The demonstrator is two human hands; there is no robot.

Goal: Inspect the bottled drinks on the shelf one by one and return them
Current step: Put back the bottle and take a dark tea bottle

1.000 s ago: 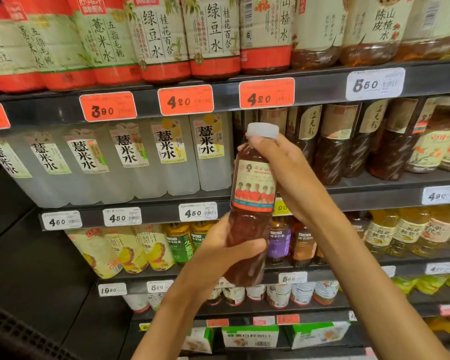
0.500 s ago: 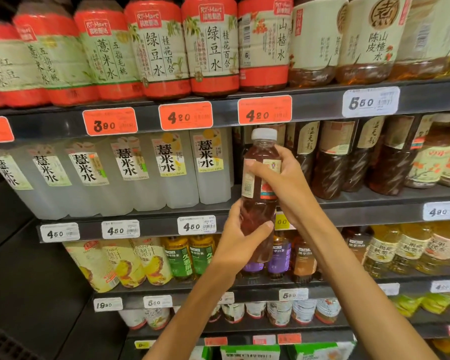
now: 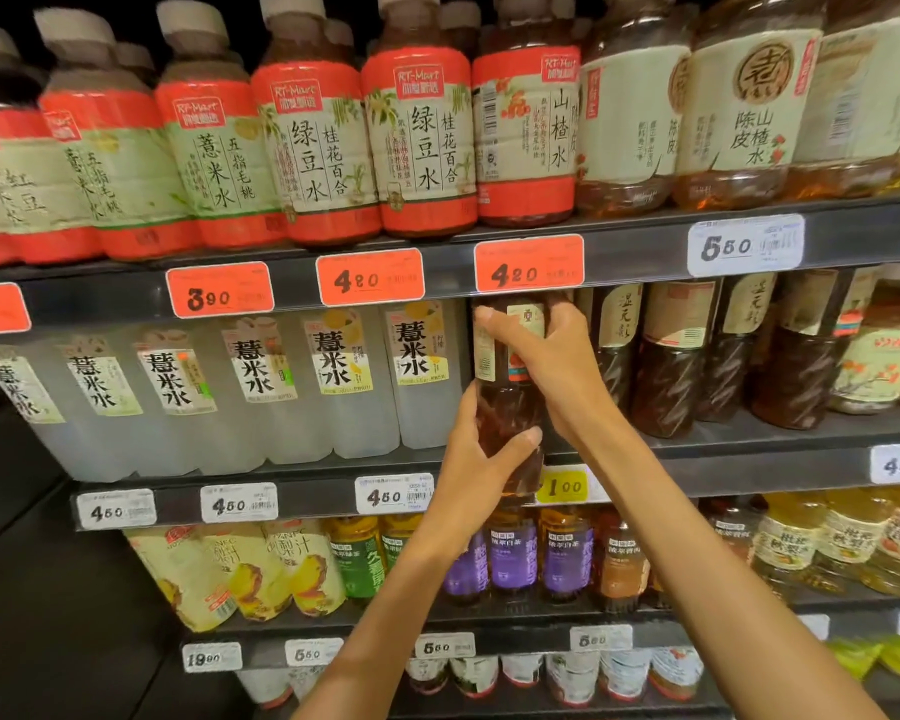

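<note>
A: Where is the bottle right now?

B: The clear plastic bottle of dark reddish-brown drink is upright between both hands, at the front lip of the grey metal shelf, its top tucked up under the orange 4.20 price tag. Its cap is hidden behind that tag.

A: And the grip?

B: The right hand wraps the upper part, its fingers curled over the cream paper label. The left hand cups the lower body, thumb pressed across the front, the rest of its fingers curled behind it. Both are closed on the bottle, not loose.

A: How do you reckon it handles?

B: It looks full, so I'd judge it moderately heavy for its size, with thin walls that give a little if squeezed. The bare plastic below the left thumb is likely slick; the label under the right fingers probably offers better purchase.

A: So where would you hold it?

B: Much as it is held: one hand at the labelled shoulder to steer, one low on the body to carry the weight. Unlikely to break, but it could tip.

A: Anything close by?

B: Just left of the left fingers stand the frosted white bottles with black characters; just right of the right fingers, the dark brown tea bottles with beige labels. The slot between them looks narrow, so it would want to go in straight.
</note>
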